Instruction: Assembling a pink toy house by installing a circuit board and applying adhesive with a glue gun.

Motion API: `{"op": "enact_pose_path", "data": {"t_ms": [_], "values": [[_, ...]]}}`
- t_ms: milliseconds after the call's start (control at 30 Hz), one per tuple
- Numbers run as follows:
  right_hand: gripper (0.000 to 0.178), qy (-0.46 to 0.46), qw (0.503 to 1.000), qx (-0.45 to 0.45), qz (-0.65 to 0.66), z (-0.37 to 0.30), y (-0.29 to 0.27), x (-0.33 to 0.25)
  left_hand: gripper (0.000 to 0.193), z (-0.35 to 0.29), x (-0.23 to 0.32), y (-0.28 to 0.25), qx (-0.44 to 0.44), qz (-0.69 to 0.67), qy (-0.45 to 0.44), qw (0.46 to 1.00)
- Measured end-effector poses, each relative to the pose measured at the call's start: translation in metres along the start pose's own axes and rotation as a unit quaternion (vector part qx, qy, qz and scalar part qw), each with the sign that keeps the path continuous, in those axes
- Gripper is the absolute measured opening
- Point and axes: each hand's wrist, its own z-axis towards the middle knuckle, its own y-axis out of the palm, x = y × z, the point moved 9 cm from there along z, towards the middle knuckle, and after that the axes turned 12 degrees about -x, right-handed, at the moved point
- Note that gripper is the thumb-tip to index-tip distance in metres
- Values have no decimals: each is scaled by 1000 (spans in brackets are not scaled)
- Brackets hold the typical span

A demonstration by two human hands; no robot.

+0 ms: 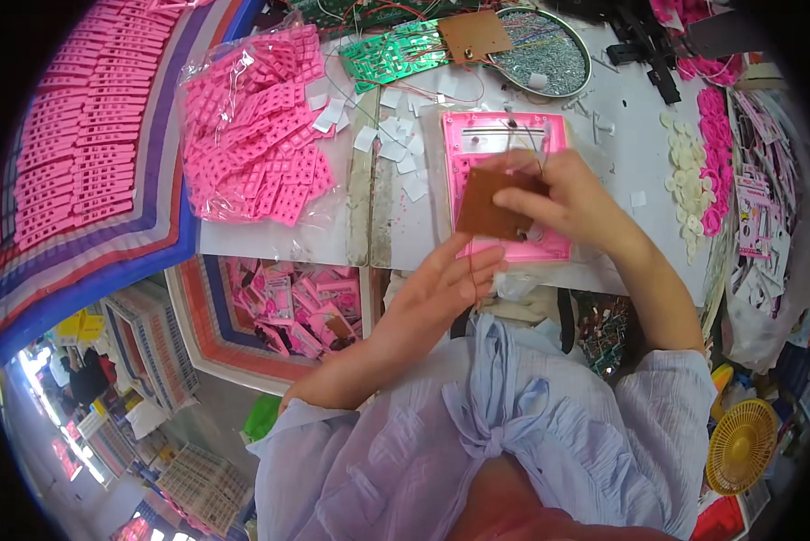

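Above a pink plastic casing [556, 248], a brown circuit board [488, 206] is gripped between the thumb and fingers of my right hand [558, 194]. Thin wires trail from the board, one hanging down past its lower edge. My left hand [450, 279] lies just below the board's lower left corner, palm turned up and fingers stretched out. Whether its fingertips touch the board I cannot tell. The casing lies on the white tabletop, its middle hidden by the board and my right hand.
A clear bag of pink keypad pieces [260, 135] stands left of small white paper squares [396, 140]. Behind are green circuit boards [391, 56] and a round tray of small metal parts [549, 54]. White discs [684, 171] lie right; a box of pink parts [297, 307] sits below the table edge.
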Motion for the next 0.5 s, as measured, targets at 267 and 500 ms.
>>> {"op": "enact_pose_path", "data": {"t_ms": [267, 500], "values": [[34, 34, 987, -46, -148, 29, -7, 8, 69, -29, 34, 10, 3, 461, -14, 887], [33, 38, 965, -48, -253, 40, -9, -5, 44, -15, 77, 18, 63, 735, 88, 669]]}}
